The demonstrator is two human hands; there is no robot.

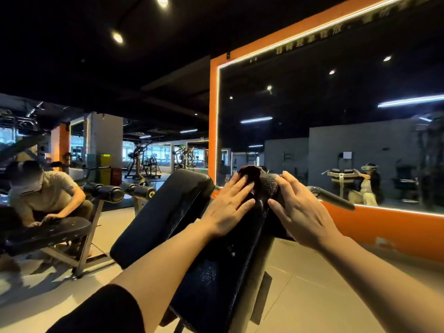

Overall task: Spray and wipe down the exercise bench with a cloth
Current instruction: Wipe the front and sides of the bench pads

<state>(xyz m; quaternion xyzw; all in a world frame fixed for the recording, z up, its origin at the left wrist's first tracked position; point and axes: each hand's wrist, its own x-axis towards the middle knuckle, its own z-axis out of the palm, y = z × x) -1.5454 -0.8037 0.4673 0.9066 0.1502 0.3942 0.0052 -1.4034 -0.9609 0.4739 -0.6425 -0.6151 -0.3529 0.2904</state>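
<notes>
A black padded exercise bench (pixel 216 267) slopes up and away from me, speckled with small droplets. At its upper end lies a dark maroon cloth (pixel 252 175), bunched over the pad's top. My left hand (pixel 228 205) presses flat on the cloth with straight, spread fingers. My right hand (pixel 300 207) rests just right of it on the pad's top edge, fingers straight and touching the black padding. No spray bottle is in view.
A second black inclined pad (pixel 163 212) stands close on the left. Farther left a person (pixel 45 193) leans over another bench (pixel 48 231). An orange-framed wall mirror (pixel 336 121) rises right behind the bench. A grey handle bar (pixel 334 195) sticks out to the right. The floor is beige tile.
</notes>
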